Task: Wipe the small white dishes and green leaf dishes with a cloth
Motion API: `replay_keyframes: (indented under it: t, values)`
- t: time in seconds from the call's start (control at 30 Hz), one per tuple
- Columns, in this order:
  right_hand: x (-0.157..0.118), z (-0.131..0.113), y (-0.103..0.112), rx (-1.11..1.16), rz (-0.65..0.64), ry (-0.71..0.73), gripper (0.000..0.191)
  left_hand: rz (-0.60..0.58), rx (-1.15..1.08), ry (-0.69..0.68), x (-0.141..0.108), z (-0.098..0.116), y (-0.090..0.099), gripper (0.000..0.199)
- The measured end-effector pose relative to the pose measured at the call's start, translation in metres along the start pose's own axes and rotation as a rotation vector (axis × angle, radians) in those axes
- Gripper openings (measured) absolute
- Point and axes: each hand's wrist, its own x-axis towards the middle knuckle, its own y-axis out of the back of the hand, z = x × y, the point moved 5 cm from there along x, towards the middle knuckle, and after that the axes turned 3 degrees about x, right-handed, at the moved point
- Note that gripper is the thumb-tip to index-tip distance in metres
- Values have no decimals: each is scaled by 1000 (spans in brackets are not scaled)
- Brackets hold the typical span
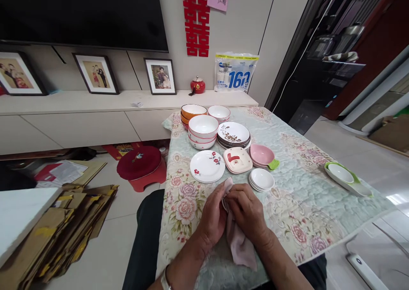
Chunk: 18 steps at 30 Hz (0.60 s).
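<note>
A pale pink cloth [241, 247] is bunched between my two hands at the near side of the table, its loose end hanging toward me. My left hand [212, 215] is closed on the cloth's upper part. Fingers curled, my right hand [246, 209] grips it from the other side. Whether something small is wrapped inside cannot be made out. Just beyond my hands are flowered white plates [206, 166], a squarish patterned dish [238, 160] and a stack of small white dishes [262, 179].
Farther back stand white bowls [203, 128], orange bowls [194, 110], dark-rimmed plates [233, 133] and a pink bowl [262, 154]. A green-edged dish [347, 180] lies near the table's right side. A red stool [140, 164] and flattened cardboard [64, 234] are on the floor at left.
</note>
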Motion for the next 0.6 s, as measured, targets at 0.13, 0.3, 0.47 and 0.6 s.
replay_keyframes:
  t: [0.13, 0.3, 0.47, 0.6]
  values:
    - [1, -1, 0, -214, 1, 18, 17, -45, -55, 3, -1, 6, -4, 37]
    - [-3, 3, -3, -285, -13, -47, 18, -62, -106, 22, -4, 11, -9, 46]
    - [-5, 16, -9, 67, -149, -296, 17, -30, -58, 13, -7, 14, -9, 50]
    - [-5, 20, -6, 385, -171, -439, 18, -62, -3, 38, -10, 14, -12, 48]
